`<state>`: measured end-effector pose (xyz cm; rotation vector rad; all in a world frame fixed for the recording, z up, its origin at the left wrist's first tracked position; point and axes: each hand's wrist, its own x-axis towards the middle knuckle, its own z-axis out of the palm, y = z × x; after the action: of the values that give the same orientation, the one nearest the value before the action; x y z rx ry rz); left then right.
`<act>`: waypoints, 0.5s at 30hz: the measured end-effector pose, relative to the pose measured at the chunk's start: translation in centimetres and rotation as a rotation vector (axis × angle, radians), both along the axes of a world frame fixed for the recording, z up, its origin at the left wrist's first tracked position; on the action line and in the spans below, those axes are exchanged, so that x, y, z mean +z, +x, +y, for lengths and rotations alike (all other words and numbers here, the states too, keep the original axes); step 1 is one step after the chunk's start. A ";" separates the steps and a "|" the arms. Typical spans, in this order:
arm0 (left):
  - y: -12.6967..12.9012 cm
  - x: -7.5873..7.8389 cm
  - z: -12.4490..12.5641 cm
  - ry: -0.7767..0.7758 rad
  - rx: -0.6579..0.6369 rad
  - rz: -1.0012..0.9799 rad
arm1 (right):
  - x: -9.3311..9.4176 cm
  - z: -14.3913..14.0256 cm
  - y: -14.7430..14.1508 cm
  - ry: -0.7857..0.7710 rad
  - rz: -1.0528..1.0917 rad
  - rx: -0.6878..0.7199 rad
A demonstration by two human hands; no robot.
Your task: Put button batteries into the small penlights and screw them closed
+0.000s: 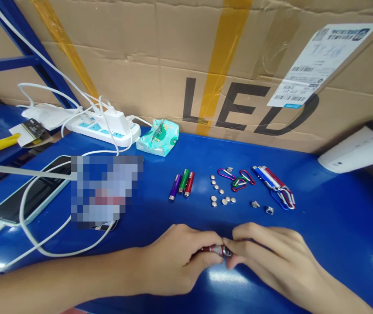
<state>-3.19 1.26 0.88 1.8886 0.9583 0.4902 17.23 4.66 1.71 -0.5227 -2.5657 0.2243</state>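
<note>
My left hand (183, 257) is closed around a small red keychain flashlight (217, 249), whose silver end sticks out to the right. My right hand (274, 257) pinches at that end, its fingertips partly hiding it. Beyond my hands lie a purple tube (175, 187), a green tube (183, 181) and a red tube (189, 184). To their right are several button cells (215, 186), loose coloured carabiners (239, 183) and small metal end pieces (269, 210). Farther right, several finished-looking blue, silver and red flashlights (271, 179) lie together with carabiners attached.
A phone (29, 192) and a blurred-out device (107, 192) lie at left among white cables (25, 218). Behind them are a power strip (101, 131) and a tissue pack (158, 137). A large cardboard box (160, 56) backs the blue table; a white cup (353, 150) lies tilted at right.
</note>
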 end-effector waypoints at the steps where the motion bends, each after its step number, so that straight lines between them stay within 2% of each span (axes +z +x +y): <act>1: 0.0 -0.1 0.0 0.022 0.004 0.018 | 0.0 0.0 -0.1 -0.040 0.012 -0.009; 7: 0.0 -0.4 -0.1 0.065 0.034 0.085 | -0.5 0.3 -0.3 -0.363 0.101 -0.110; 15: 0.2 0.0 0.2 0.007 0.061 0.052 | -0.1 0.6 -0.7 -0.452 0.275 -0.105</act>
<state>-2.95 1.45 0.86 1.8904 1.0525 0.4834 16.57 5.30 1.64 -0.7306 -2.2113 0.7919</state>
